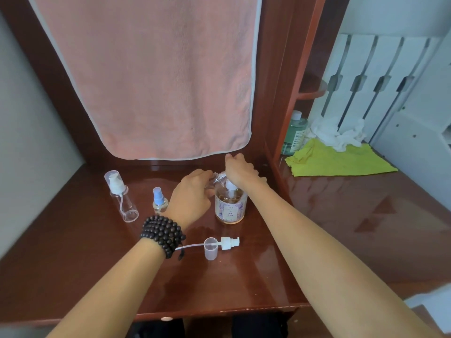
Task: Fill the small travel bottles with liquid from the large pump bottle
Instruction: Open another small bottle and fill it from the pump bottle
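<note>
Here the right hand (240, 169) sits on top of the pump bottle (230, 206), which stands upright near the middle of the counter (73, 264); its fingers curl down over the white pump head (230, 185), so the grip is on the pump. The left hand (192, 193) holds a small clear bottle (218, 179) tilted, its threaded neck right at the pump spout, fingers wrapped round its body. Whether liquid is flowing is too blurred to tell. A dark bead bracelet (162, 234) circles the left wrist.

Left of the hands stand 2 more travel bottles: a tall clear one with a white pump and cap (120, 196), and a short one with a blue sprayer (159, 200), just beside the left hand. In front of the pump bottle lie a loose white pump with its tube (228, 242) and a clear cap (210, 248), touching each other.

A pink towel (151, 76) hangs behind. To the right lie a green cloth (341, 162), crumpled white tissue (336, 132) and a green bottle (294, 134).
</note>
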Motion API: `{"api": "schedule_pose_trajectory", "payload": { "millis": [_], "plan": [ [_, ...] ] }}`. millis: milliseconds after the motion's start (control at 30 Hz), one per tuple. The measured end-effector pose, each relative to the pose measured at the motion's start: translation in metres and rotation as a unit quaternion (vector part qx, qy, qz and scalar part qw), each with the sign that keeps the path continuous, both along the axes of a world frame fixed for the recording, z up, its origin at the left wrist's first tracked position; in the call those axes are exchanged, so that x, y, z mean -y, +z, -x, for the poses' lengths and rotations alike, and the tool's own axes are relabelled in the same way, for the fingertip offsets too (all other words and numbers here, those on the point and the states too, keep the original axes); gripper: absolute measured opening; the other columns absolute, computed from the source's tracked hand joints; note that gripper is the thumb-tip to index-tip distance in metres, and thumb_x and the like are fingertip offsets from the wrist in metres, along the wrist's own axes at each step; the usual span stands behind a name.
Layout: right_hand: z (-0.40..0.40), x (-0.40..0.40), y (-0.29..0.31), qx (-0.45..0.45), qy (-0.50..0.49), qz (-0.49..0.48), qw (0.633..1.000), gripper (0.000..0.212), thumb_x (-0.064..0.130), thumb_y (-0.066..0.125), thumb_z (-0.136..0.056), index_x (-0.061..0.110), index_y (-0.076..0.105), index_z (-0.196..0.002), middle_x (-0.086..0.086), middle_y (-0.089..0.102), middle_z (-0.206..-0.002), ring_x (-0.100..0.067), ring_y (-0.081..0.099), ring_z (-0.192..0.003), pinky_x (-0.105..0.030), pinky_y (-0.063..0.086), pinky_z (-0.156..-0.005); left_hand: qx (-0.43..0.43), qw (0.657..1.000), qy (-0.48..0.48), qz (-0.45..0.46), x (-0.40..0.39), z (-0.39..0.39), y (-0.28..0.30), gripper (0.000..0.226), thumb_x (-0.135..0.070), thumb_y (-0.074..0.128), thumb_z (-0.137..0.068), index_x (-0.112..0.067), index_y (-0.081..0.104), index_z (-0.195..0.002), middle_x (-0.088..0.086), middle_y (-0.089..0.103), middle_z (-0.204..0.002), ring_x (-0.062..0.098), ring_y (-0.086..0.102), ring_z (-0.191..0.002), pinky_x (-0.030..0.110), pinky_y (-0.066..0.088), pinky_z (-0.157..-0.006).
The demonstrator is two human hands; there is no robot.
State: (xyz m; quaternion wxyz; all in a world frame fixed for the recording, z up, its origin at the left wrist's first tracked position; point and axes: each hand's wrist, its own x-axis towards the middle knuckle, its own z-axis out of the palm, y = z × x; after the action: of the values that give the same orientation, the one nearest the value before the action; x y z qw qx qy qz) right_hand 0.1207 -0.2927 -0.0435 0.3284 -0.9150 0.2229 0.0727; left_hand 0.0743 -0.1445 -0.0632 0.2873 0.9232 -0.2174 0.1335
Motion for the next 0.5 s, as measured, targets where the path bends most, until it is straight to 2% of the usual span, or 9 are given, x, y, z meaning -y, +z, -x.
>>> {"api": "schedule_pose_trajectory", "payload": {
  "millis": [233,500],
  "plan": [
    [-0.006,0.003,0.015,0.020,-0.025,-0.024,0.999,0.062,0.057,0.012,-0.103,0.028,0.013,-0.157,-0.016,0.025,-0.159,-0.039,0.033,-0.142,-0.056,0.021,-0.116,-0.005,1.000,0.002,0.009,-0.001,-0.002,0.014,0.035,-0.008,0.062,-0.089,-0.011,0.060,-0.123,0.004,0.061,-0.110,0.026,0.060,-0.103,0.047,0.051,-0.084],
    [-0.003,-0.002,-0.003,0.019,-0.022,-0.015,0.999,0.051,0.047,0.015,-0.106,0.031,0.020,-0.155,-0.014,0.033,-0.155,-0.038,0.035,-0.140,-0.057,0.018,-0.114,0.000,1.000,0.010,-0.015,0.002,0.000,0.001,0.033,-0.004,0.063,-0.086,-0.008,0.062,-0.119,0.008,0.062,-0.107,0.031,0.062,-0.097,0.044,0.052,-0.076]
  ]
}}
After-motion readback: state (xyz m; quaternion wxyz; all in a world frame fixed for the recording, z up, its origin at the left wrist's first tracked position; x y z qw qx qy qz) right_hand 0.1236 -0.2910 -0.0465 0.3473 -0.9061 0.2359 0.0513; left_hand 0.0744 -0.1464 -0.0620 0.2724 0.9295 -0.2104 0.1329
